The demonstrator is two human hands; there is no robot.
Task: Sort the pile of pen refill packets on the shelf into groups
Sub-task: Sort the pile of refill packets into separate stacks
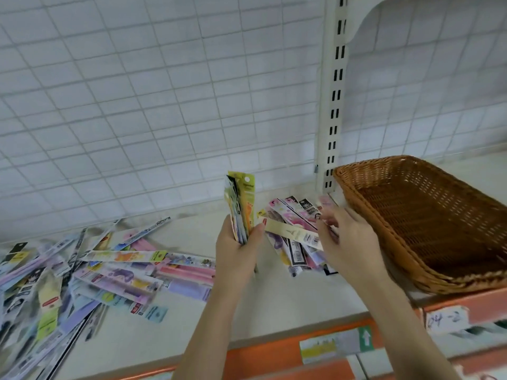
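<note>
Pen refill packets lie in three lots on the shelf (288, 305). One is a loose pile (90, 272) spread across the lower left of the frame — too many, too overlapped and too blurred to count, in pink, lilac, yellow, blue and black-and-white wrappers. A second lot is a small fanned group (295, 237) at centre right, flat on the shelf, where at least six packets can be made out. The third is a bundle (241, 207) standing upright at the centre of the frame, gripped in the left hand (236, 248); its front packet is yellow with an orange print, and several more sit edge-on behind it, their number unclear.

Two bare hands show. The left has thumb and fingers wrapped round the lower end of the bundle. The right hand (348, 239) hovers over the fanned group with fingers bent, and a cream packet (293, 234) lies slantwise against its fingertips; whether it pinches that packet or only touches it is not clear.

One brown wicker basket (428, 215) sits at the right, just beside the fanned group.

Pale and plain, the shelf has an orange front edge carrying two labels — one printed tag (336, 345) with an arrow, one handwritten slip (445, 319). Behind runs a white wire grid panel (153, 100), with one slotted white upright (333, 105) right of centre.
</note>
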